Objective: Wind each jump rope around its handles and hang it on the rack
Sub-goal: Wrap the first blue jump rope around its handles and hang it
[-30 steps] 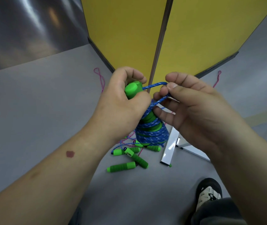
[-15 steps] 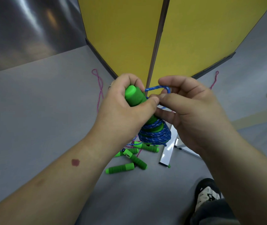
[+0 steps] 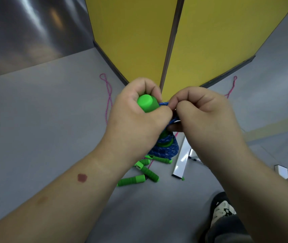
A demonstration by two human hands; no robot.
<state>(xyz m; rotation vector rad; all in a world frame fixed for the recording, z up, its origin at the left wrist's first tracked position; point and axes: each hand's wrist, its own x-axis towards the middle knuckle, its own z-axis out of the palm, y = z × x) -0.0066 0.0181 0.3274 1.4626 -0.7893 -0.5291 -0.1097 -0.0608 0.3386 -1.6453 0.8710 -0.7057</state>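
Head view, the only view. At centre frame the left hand [image 3: 136, 118] grips the green handles [image 3: 147, 103], fingers curled round them, with one handle's end cap showing above the fist. The right hand [image 3: 204, 116] sits just beside it, thumb and forefinger pinched on the last length of the blue rope [image 3: 164, 104] where it meets the cap.

Change noted: one second ago the right hand stood a little apart from the left, holding an open loop of rope in the air beside the handle top. Half a second ago the loop was smaller and the hands closer. Now the hands touch, and the loop has shrunk to a short blue stub between them. The wound coil [image 3: 166, 148] shows below the fists, thick and tight around the lower handle bodies.

Assessment: winding of this rope appears almost finished; the present step looks like tucking or securing the tail end. Whether the tail is locked under a turn cannot be told, as the fingers hide it. Hanging is not yet done.

Lower centre, on the grey floor [image 3: 34, 120]: several loose green handles [image 3: 134, 179] with pink rope [image 3: 107, 95] trailing toward the yellow panels [image 3: 209, 41], evidently awaiting winding. A white metal foot [image 3: 181, 165] lies right of these; a shoe [image 3: 223, 210] sits lower right.
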